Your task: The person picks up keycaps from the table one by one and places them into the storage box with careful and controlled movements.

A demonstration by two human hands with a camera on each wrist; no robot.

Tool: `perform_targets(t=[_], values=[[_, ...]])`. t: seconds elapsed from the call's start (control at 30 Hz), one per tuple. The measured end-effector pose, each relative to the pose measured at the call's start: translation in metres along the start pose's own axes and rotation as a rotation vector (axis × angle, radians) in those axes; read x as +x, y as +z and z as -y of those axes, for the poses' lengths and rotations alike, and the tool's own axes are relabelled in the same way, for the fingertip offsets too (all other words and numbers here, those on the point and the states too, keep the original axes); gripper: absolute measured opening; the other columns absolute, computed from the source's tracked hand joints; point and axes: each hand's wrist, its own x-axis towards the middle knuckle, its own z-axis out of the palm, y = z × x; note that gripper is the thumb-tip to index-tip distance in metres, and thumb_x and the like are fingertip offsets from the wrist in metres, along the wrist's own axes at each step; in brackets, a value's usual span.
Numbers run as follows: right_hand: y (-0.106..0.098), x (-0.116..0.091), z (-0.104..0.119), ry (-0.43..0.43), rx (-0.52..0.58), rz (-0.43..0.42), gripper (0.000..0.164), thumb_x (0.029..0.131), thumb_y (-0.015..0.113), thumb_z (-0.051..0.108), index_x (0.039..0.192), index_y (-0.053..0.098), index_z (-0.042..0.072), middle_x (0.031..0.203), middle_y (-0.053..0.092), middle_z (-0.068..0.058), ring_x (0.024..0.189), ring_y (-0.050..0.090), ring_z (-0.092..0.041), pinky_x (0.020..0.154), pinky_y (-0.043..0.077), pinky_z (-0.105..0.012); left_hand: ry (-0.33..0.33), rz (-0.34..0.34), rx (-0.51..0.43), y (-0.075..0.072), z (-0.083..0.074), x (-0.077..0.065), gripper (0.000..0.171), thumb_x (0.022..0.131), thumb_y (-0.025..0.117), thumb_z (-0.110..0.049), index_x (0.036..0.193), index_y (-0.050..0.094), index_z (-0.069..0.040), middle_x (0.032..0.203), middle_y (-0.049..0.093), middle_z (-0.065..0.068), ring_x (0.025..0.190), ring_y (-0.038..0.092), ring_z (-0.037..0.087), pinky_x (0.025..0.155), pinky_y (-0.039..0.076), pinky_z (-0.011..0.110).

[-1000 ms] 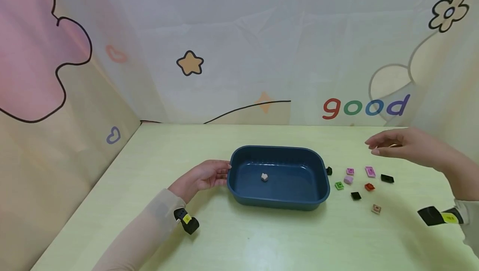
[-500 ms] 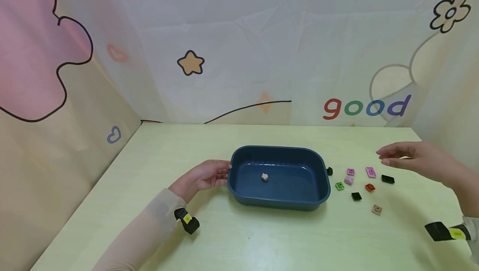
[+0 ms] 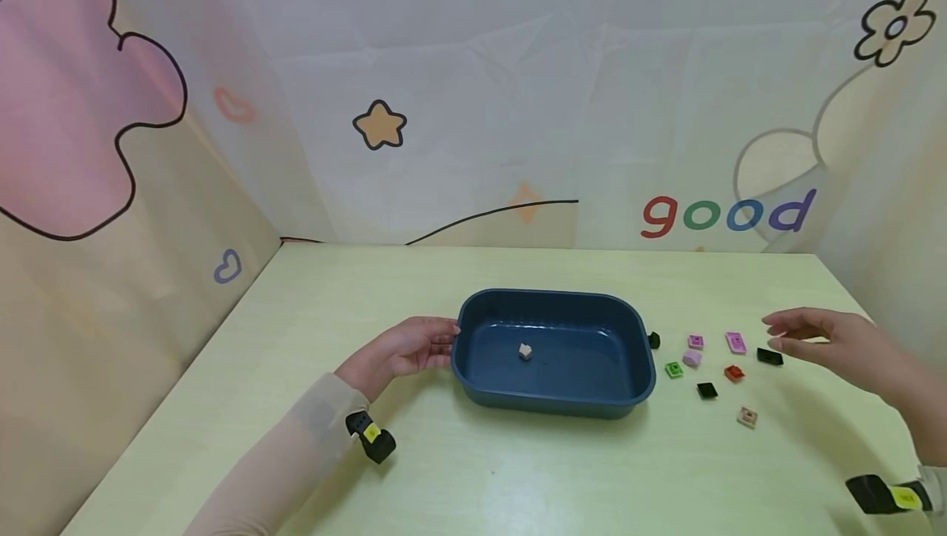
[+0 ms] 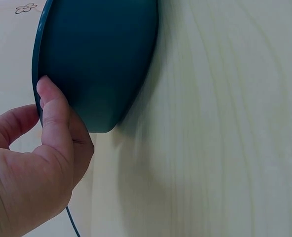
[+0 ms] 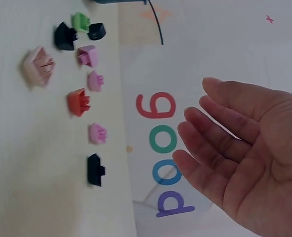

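Fingers of the right hand curve loosely, empty; the left hand pinches the tray; one pale piece inside, nine loose pieces outside.

A pale wood-grain table stood in a screened-off space, with creased pastel hangings behind and at both sides, printed with a cartoon star, a flower and the colourful word "good". Whether this was a home, office or lab could not be told.
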Motion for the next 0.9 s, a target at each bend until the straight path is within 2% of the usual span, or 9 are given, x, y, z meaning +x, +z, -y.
perform_targets(t=[0.2,0.23,0.3,0.33,0.37,0.43,0.5,0.57,0.9], values=[[0.01,0.0,-0.014,0.0,0.004,-0.038,0.048,0.098,0.069,0.02,0.133,0.056,-0.011,0.129,0.061,-0.037,0.086,0.033,0.031,0.067,0.049,-0.014,-0.003,-0.006,-0.002,0.001,0.0,-0.001,0.038,0.107,0.049,-0.012,0.141,0.05,0.004,0.082,0.066,-0.003,0.071,0.064,0.006,0.064,0.061,0.016],[0.012,0.0,-0.016,0.002,-0.001,-0.041,0.05,0.098,0.069,0.02,0.134,0.055,-0.012,0.131,0.058,-0.039,0.088,0.043,0.026,0.069,0.05,-0.016,-0.002,-0.009,-0.001,0.001,0.0,-0.001,0.038,0.106,0.049,-0.012,0.141,0.05,0.004,0.083,0.066,-0.002,0.071,0.064,0.006,0.064,0.061,0.016],[0.014,0.002,-0.021,0.011,-0.021,-0.044,0.053,0.097,0.07,0.02,0.135,0.053,-0.013,0.135,0.054,-0.04,0.096,0.062,0.004,0.072,0.055,-0.024,-0.003,-0.013,0.0,0.001,-0.001,-0.001,0.038,0.106,0.05,-0.012,0.141,0.051,0.004,0.083,0.066,-0.002,0.071,0.064,0.006,0.064,0.061,0.016],[0.015,0.002,-0.023,0.015,-0.03,-0.04,0.055,0.097,0.07,0.02,0.136,0.051,-0.014,0.136,0.052,-0.042,0.103,0.066,-0.013,0.076,0.058,-0.032,-0.005,-0.016,0.0,0.001,-0.001,-0.001,0.038,0.106,0.05,-0.012,0.14,0.051,0.004,0.082,0.066,-0.002,0.071,0.063,0.006,0.064,0.061,0.016],[0.016,0.003,-0.025,0.021,-0.04,-0.032,0.056,0.097,0.07,0.019,0.136,0.05,-0.014,0.137,0.05,-0.043,0.109,0.065,-0.031,0.08,0.06,-0.041,-0.008,-0.019,0.0,0.002,-0.001,-0.002,0.037,0.106,0.05,-0.012,0.14,0.051,0.004,0.082,0.066,-0.002,0.071,0.063,0.006,0.064,0.061,0.016],[0.018,0.004,-0.029,0.032,-0.058,-0.011,0.059,0.097,0.07,0.019,0.137,0.047,-0.016,0.138,0.045,-0.046,0.117,0.049,-0.062,0.085,0.057,-0.06,-0.014,-0.022,0.001,0.002,-0.002,-0.002,0.037,0.106,0.05,-0.012,0.14,0.051,0.004,0.083,0.066,-0.002,0.071,0.063,0.007,0.064,0.061,0.016],[0.02,0.005,-0.033,0.036,-0.066,0.008,0.061,0.096,0.07,0.02,0.138,0.044,-0.017,0.139,0.042,-0.048,0.119,0.046,-0.066,0.088,0.05,-0.072,-0.02,-0.027,-0.001,0.002,-0.002,-0.003,0.037,0.106,0.05,-0.012,0.14,0.051,0.004,0.082,0.066,-0.002,0.071,0.063,0.007,0.064,0.061,0.016],[0.023,0.006,-0.036,0.044,-0.076,0.018,0.063,0.096,0.071,0.019,0.138,0.042,-0.018,0.139,0.04,-0.049,0.119,0.045,-0.066,0.088,0.048,-0.073,-0.021,-0.027,0.0,0.002,-0.002,-0.003,0.038,0.106,0.05,-0.012,0.141,0.051,0.004,0.082,0.066,-0.002,0.071,0.063,0.007,0.064,0.061,0.016],[0.033,0.013,-0.05,0.079,-0.068,0.101,0.068,0.092,0.073,0.015,0.136,0.038,-0.024,0.135,0.04,-0.052,0.115,0.048,-0.067,0.085,0.055,-0.065,-0.017,-0.03,0.002,0.002,-0.001,-0.004,0.038,0.106,0.05,-0.012,0.14,0.051,0.004,0.083,0.066,-0.002,0.071,0.063,0.007,0.064,0.061,0.016]])
